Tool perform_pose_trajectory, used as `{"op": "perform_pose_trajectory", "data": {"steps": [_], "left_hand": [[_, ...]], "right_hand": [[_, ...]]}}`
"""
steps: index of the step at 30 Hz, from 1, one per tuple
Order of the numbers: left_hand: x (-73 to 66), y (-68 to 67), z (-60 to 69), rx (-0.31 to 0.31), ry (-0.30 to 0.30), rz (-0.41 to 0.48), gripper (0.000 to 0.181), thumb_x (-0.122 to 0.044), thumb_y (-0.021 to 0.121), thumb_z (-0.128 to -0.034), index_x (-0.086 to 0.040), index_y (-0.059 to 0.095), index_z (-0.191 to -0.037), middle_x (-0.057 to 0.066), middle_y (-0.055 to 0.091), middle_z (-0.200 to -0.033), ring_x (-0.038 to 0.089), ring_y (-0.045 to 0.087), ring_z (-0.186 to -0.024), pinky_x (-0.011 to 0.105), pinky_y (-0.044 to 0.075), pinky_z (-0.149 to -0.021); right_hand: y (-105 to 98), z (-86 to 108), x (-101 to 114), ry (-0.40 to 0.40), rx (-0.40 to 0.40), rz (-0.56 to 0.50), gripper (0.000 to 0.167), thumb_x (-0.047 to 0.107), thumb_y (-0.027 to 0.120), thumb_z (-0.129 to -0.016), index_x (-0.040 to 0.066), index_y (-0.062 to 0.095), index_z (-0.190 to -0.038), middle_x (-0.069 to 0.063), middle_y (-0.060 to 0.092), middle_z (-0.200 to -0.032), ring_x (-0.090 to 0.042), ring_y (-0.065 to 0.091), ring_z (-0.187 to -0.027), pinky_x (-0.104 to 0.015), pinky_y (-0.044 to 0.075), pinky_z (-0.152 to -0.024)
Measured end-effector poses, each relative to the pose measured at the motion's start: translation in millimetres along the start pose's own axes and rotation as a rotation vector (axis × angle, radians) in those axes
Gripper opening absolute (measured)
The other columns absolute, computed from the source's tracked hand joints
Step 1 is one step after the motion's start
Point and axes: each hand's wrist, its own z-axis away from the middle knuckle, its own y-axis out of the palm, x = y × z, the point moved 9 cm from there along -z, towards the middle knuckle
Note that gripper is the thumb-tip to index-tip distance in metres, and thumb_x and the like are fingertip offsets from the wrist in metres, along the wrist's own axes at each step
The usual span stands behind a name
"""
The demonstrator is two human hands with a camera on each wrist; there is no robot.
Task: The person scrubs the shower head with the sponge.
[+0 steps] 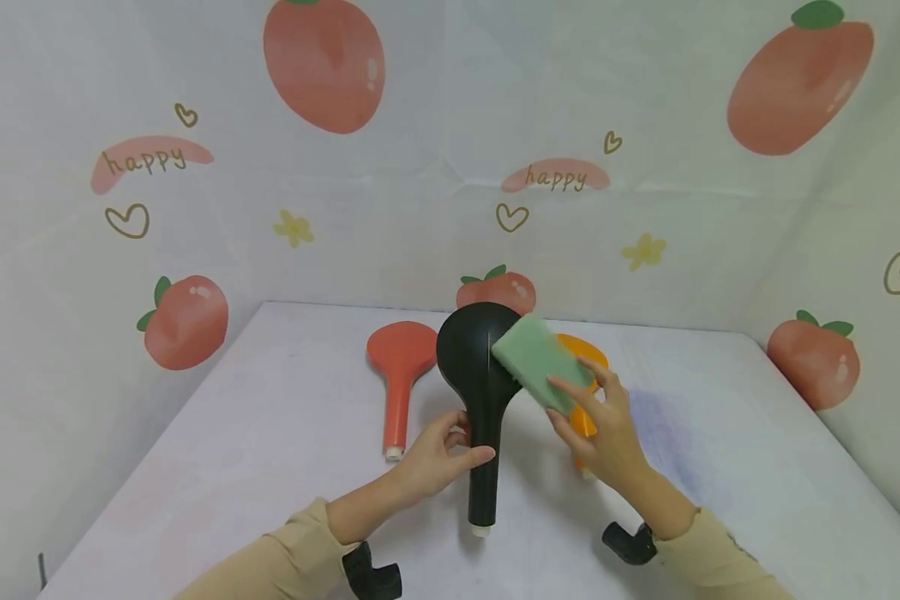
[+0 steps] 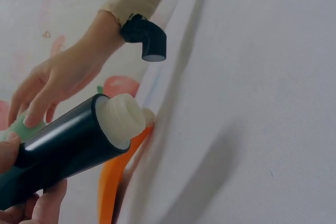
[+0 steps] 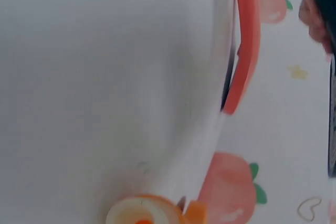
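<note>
Left hand (image 1: pixel 437 458) is pinching the handle of a glossy black plastic shower head with a round top (image 1: pixel 483 375), thumb lying across the front and fingers curling in behind; shower head is standing upright in the middle of the scene, handle down, smooth back facing the head camera, and its off-white threaded end is hanging clear of the table in the left wrist view. Right hand (image 1: pixel 607 429) is gripping a pale green rectangular block sponge (image 1: pixel 543 358) by its right end, fingers and thumb spreading apart along it; sponge is tilting and overlapping the right edge of the black round top in the head view, cannot tell if the two are touching. A red plastic shower head (image 1: pixel 401 358) is lying to the left on the white cloth-covered table (image 1: pixel 270 433), its handle pointing near. An orange plastic shower head (image 1: pixel 581 344) is lying to the right, partly hiding behind the sponge and right hand. White backdrop with printed red fruit (image 1: pixel 420 208) is hanging at the far side
</note>
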Motion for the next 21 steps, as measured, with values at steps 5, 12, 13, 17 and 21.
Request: {"op": "perform_pose_trajectory", "data": {"steps": [5, 12, 13, 17, 21], "left_hand": [[0.2, -1.2, 1.7, -0.001, -0.005, 0.004, 0.043, -0.022, 0.067, -0.0861, 0.002, 0.048, -0.117, 0.015, 0.053, -0.109, 0.016, 0.059, -0.095, 0.021, 0.047, -0.079], [-0.7, -0.4, 0.5, 0.003, 0.019, -0.007, 0.045, -0.024, 0.066, -0.0865, 0.003, 0.048, -0.118, 0.015, 0.052, -0.110, 0.016, 0.058, -0.094, 0.018, 0.047, -0.077], [-0.8, -0.3, 0.5, 0.004, 0.021, -0.007, 0.045, -0.024, 0.066, -0.0866, 0.003, 0.048, -0.118, 0.015, 0.052, -0.111, 0.016, 0.058, -0.095, 0.018, 0.047, -0.077], [-0.9, -0.4, 0.7, 0.002, 0.022, 0.000, 0.044, -0.023, 0.066, -0.0865, 0.002, 0.049, -0.117, 0.015, 0.052, -0.110, 0.016, 0.058, -0.094, 0.019, 0.047, -0.079], [-0.9, -0.1, 1.1, 0.002, 0.026, -0.002, 0.041, -0.023, 0.067, -0.0863, 0.001, 0.050, -0.115, 0.015, 0.053, -0.107, 0.017, 0.058, -0.093, 0.021, 0.047, -0.079]], "right_hand": [[-1, 4.1, -13, 0.077, -0.023, -0.004, 0.045, 0.047, 0.051, -0.092, 0.007, 0.066, -0.108, -0.034, 0.044, -0.123, -0.043, 0.044, -0.107, -0.045, 0.032, -0.080], [12, 7.2, 22, -0.151, 0.054, 0.033, 0.037, 0.045, 0.049, -0.093, 0.015, 0.066, -0.108, -0.029, 0.049, -0.120, -0.039, 0.047, -0.105, -0.044, 0.035, -0.080], [12, 7.3, 24, -0.173, 0.050, 0.038, 0.037, 0.044, 0.049, -0.093, 0.014, 0.066, -0.107, -0.029, 0.049, -0.119, -0.039, 0.047, -0.105, -0.043, 0.035, -0.079], [7, 4.9, 11, -0.108, 0.023, 0.030, 0.040, 0.044, 0.051, -0.093, 0.009, 0.066, -0.106, -0.031, 0.048, -0.119, -0.041, 0.045, -0.104, -0.045, 0.034, -0.080], [-2, 1.7, -13, 0.059, -0.035, -0.019, 0.046, 0.046, 0.052, -0.092, 0.005, 0.065, -0.108, -0.033, 0.045, -0.121, -0.043, 0.043, -0.109, -0.047, 0.032, -0.082]]}}
